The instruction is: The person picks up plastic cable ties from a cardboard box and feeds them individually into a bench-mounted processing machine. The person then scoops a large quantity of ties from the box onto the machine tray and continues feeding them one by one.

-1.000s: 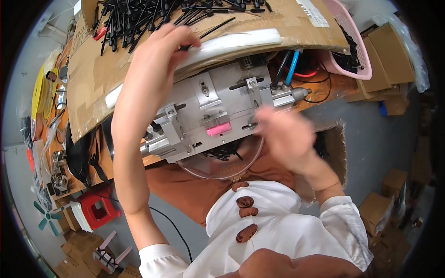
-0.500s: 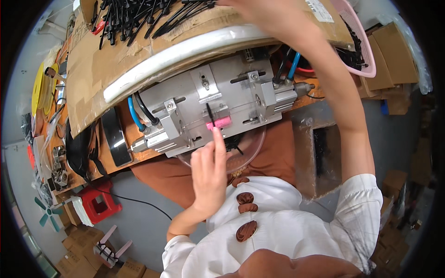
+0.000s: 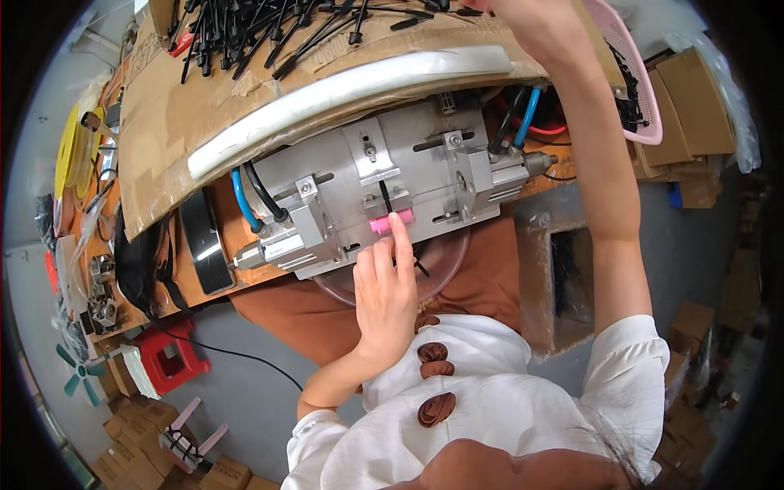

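My left hand (image 3: 384, 304) has its index finger stretched out, the tip on a pink cylindrical piece (image 3: 380, 224) at the near edge of a metal fixture (image 3: 425, 171). Its other fingers are curled and I see nothing in them. A thin black stick (image 3: 385, 194) stands out from the pink piece toward the fixture's centre block. Up at the top edge, my right hand (image 3: 535, 24) reaches over the cardboard beside a heap of thin black sticks with thicker ends (image 3: 237, 37); its fingers are mostly out of the picture.
A cardboard sheet (image 3: 163, 155) with a white padded edge (image 3: 351, 102) overhangs the fixture. Blue air hoses (image 3: 243, 200) join its sides. A phone (image 3: 204, 245) lies at left, a pink basket (image 3: 651, 106) at far right. Below the fixture sits a clear round bowl (image 3: 445, 273).
My right hand has moved to the right along the top edge. My left hand has shifted slightly right, its fingertip still at the pink piece. The whole view has shifted a little.
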A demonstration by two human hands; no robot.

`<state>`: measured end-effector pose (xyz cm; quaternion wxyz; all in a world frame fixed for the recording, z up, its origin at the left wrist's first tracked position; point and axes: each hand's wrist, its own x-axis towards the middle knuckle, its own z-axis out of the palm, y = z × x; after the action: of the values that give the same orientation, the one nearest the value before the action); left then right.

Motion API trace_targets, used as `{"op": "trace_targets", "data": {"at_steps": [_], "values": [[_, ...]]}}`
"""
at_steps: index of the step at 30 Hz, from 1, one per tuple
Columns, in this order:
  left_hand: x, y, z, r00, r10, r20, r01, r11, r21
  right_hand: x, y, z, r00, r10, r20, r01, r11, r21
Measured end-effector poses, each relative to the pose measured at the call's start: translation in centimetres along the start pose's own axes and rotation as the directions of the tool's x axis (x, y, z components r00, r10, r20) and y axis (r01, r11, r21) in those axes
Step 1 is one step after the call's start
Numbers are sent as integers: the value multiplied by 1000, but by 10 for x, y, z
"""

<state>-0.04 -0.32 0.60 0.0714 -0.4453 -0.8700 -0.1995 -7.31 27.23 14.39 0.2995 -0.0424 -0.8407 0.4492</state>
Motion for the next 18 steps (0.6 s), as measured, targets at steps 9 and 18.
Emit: {"op": "trace_targets", "data": {"at_steps": [9, 18], "values": [[47, -12, -45, 986, 160, -49, -164, 983, -78, -84, -24, -8, 998, 56, -38, -47, 979, 196], [255, -84, -73, 820, 509, -262, -510, 857, 71, -238, -16, 89, 974, -172, 147, 211, 925, -317]]}}
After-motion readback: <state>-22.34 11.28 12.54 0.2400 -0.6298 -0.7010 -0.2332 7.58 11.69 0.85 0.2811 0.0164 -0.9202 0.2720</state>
